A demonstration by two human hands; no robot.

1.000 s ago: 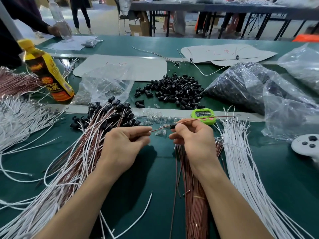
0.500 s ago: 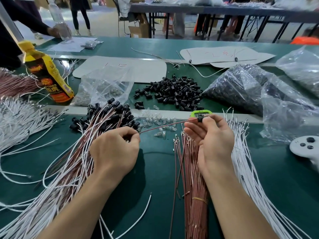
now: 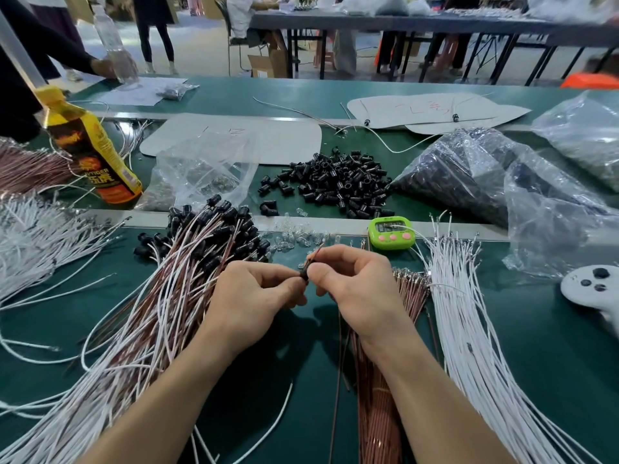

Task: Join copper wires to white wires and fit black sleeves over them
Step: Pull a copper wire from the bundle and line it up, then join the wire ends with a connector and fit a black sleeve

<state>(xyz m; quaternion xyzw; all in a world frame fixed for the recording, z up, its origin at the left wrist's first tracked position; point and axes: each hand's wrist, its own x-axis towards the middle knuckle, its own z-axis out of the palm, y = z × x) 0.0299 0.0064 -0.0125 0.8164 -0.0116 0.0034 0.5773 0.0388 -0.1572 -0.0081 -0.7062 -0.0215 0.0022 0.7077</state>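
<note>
Copper wire (image 3: 315, 254) and black sleeve (image 3: 304, 274) sit pinched between left hand (image 3: 254, 296) and right hand (image 3: 355, 286) fingertips.

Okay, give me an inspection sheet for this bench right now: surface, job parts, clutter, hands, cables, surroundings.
Surface: green table, crowded.
Job's things: loose black sleeves; finished wires at left; copper bundle under the right forearm; white wires to its right.
Clutter: yellow bottle, green timer, plastic bags, white controller.
Grippers: left hand and right hand pinch one sleeve on a copper wire.
Cables: nothing seen beyond the job wires.
Surroundings: other tables, people standing behind.
</note>
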